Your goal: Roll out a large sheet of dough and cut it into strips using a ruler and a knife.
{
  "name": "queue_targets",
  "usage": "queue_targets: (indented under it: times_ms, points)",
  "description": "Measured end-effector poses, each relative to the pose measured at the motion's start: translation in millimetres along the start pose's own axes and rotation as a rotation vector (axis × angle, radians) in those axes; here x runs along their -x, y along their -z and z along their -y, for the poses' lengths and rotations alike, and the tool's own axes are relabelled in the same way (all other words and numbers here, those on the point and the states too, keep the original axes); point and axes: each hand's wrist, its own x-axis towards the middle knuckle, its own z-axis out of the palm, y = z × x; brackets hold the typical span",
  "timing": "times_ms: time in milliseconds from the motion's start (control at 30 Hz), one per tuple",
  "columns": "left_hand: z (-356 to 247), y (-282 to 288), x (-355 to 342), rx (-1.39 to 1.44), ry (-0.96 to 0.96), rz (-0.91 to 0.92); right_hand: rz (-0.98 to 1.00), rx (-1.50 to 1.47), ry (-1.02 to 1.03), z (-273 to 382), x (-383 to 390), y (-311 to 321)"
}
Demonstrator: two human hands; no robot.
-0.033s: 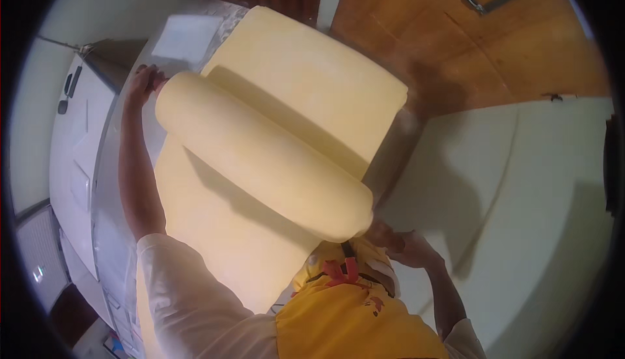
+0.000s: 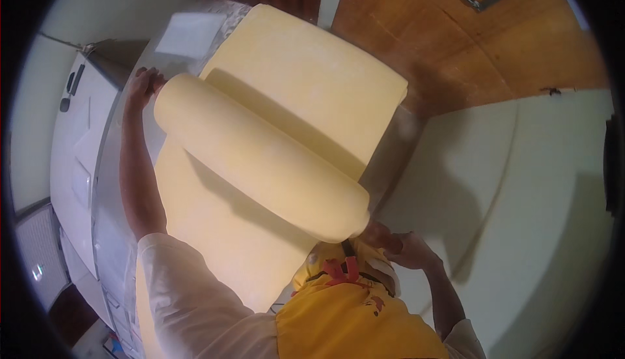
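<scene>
A wide sheet of pale yellow dough [image 2: 312, 59] lies over the table, with a thick dough roll [image 2: 260, 157] slanting across it from upper left to lower right. The roll appears wound on a rolling pin, whose body is hidden inside the dough. At the roll's far left end my left hand [image 2: 143, 87] is closed round the pin's end. My right hand [image 2: 405, 248] is closed at the near right end, close to my yellow apron, and its fingers partly hide the grip. Flat dough shows on both sides of the roll.
A metal table surface [image 2: 170, 66] shows at the left, with a white rectangular sheet [image 2: 189, 35] on it. White cabinets [image 2: 77, 131] stand further left. Beyond the dough is a wooden door [image 2: 449, 40] with a metal handle. A pale wall or panel [image 2: 521, 183] fills the right side.
The roll's near right end has shifted very slightly to the left. Both hands stay closed at its ends.
</scene>
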Motion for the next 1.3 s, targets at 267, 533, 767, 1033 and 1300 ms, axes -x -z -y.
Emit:
queue_targets:
  times_ms: [267,533,767,1033,1300]
  points:
    - [-11.1,97.2,181.6,-0.576,0.307,-0.273,-0.185,0.043,0.184,11.2,77.4,-188.3]
    - [13.0,239.1,368.9,-0.763,0.134,-0.132,-0.181,0.17,0.235,32.5,141.8,-392.1]
    - [-36.7,237.9,522.3,-0.239,0.448,-0.246,0.608,-0.496,0.054,50.1,166.0,-509.2]
    - [-76.1,571.5,772.3,0.279,0.464,-0.379,0.402,-0.126,0.672,94.5,285.5,-739.1]
    - [-146.5,671.8,982.9,0.248,0.376,-0.407,1.0,-1.125,0.515,142.0,451.8,-962.7]
